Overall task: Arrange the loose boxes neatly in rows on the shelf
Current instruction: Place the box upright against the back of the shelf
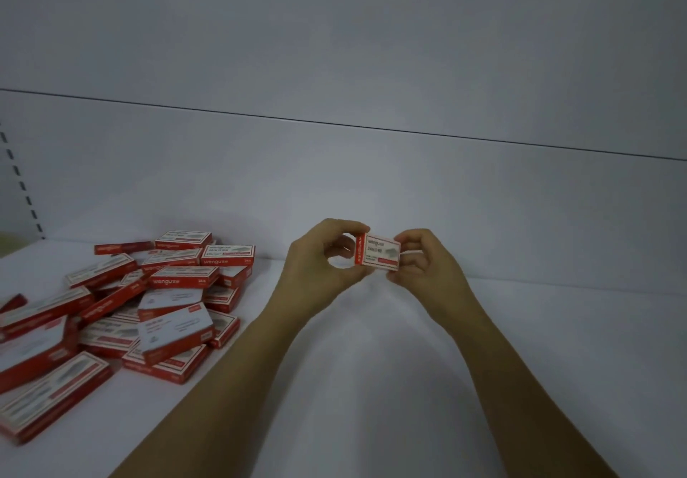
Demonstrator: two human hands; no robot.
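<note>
One box [379, 253] pinched between left hand [319, 262] and right hand [423, 265], likely squaring it for row start; loose pile [122, 306] far left (shelf [371, 384] bare here).

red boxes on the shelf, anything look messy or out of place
Yes. The pile of boxes at the left lies jumbled and overlapping at mixed angles, not in rows. One box is held up by the left hand and right hand.
</note>
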